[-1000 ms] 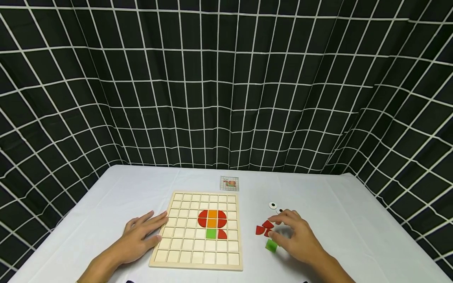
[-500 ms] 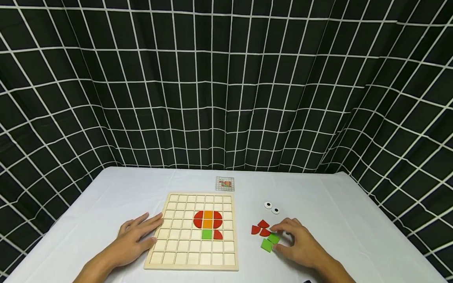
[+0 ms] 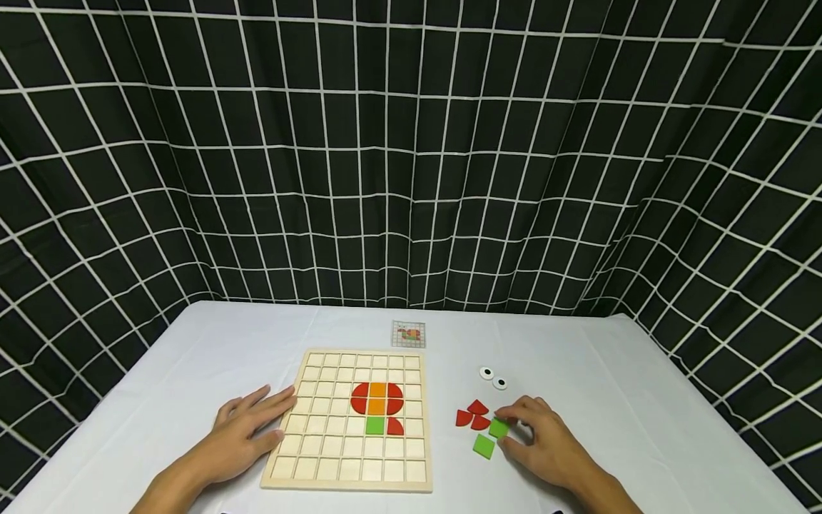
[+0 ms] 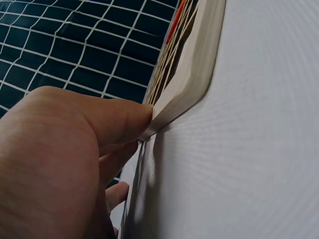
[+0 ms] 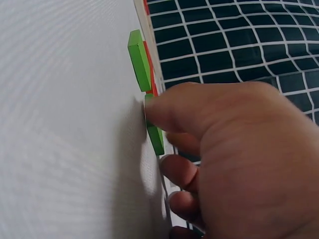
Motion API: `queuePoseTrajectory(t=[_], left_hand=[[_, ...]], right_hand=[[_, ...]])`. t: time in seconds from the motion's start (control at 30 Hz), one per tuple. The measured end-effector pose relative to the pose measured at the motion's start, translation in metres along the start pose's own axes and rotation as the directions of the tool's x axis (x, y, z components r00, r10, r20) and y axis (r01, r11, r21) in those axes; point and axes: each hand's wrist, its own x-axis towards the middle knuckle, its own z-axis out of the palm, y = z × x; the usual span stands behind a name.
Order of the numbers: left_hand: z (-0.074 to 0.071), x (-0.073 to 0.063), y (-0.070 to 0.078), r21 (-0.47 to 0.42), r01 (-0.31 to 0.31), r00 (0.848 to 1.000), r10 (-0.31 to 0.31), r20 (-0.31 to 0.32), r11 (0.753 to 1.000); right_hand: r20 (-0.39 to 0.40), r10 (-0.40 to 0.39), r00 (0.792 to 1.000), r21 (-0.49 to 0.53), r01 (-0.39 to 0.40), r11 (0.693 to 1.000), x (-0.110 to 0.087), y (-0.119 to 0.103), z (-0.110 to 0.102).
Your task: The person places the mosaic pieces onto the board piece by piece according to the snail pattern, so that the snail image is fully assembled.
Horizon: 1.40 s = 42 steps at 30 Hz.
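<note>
My right hand (image 3: 542, 442) pinches a green square tile (image 3: 498, 427) between thumb and index finger, low over the table. In the right wrist view the thumb covers part of this green square tile (image 5: 155, 137). A second green square tile (image 3: 484, 446) lies just in front of it. Several red quarter-round tiles (image 3: 477, 407) lie to the left of the fingertips. My left hand (image 3: 240, 439) rests with extended fingers against the left edge of a wooden grid board (image 3: 315, 450). The left wrist view has the thumb touching the side of the board (image 4: 194, 74).
Set in the board are red quarter-round tiles (image 3: 359, 398), orange tiles (image 3: 378, 398) and a green tile (image 3: 375, 425). A small picture card (image 3: 408, 334) lies behind the board. Two white eye discs (image 3: 486, 373) lie behind the red tiles. A black grid curtain (image 3: 411, 178) surrounds the white table.
My right hand has come down to the green tiles and drawn one slightly away from the other. The left hand stays at the board edge. The head view has shifted a little.
</note>
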Motion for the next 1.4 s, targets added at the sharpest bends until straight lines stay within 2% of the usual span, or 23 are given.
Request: queuePoseTrajectory(t=[0.1,0.2,0.3,0.47,0.57,0.63,0.73,0.83,1.13,1.4], left_hand=[[-0.002,0.001,0.000,-0.002,-0.001,1.000,0.001,0.001,1.000],[-0.002,0.001,0.001,-0.005,0.005,1.000,-0.005,0.003,1.000],[-0.001,0.000,0.001,-0.005,0.010,1.000,-0.010,0.005,1.000],[-0.001,0.002,0.001,0.002,0.015,1.000,-0.015,0.005,1.000],[-0.001,0.003,0.002,0.002,0.022,1.000,-0.023,0.013,1.000],[-0.002,0.003,0.002,0.001,0.019,1.000,-0.019,0.013,1.000],[-0.002,0.003,0.001,-0.002,0.015,1.000,-0.015,0.011,1.000],[-0.001,0.002,0.000,0.001,0.013,1.000,-0.013,0.003,1.000],[0.000,-0.001,-0.001,-0.006,-0.001,1.000,0.001,0.001,1.000],[-0.002,0.000,-0.001,0.014,-0.010,1.000,0.010,-0.003,1.000]], right_hand=[[0.008,0.086,0.996,-0.018,-0.086,0.996,0.002,-0.002,0.001],[0.039,0.174,0.984,-0.026,-0.173,0.985,0.003,-0.005,0.001],[0.055,0.210,0.976,-0.042,-0.208,0.977,0.004,-0.006,0.001],[0.020,0.249,0.968,-0.041,-0.248,0.968,0.006,-0.007,-0.001],[-0.046,0.180,0.983,-0.019,-0.181,0.983,0.007,-0.008,-0.003],[-0.102,0.087,0.991,-0.016,-0.089,0.996,0.008,-0.008,-0.003],[-0.153,-0.031,0.988,-0.003,0.031,1.000,0.012,-0.011,-0.003],[-0.156,-0.089,0.984,0.049,0.098,0.994,0.019,-0.019,-0.003],[-0.129,-0.144,0.981,0.179,0.166,0.970,0.042,-0.052,0.009],[-0.128,-0.170,0.977,0.215,0.195,0.957,0.063,-0.079,0.025]])
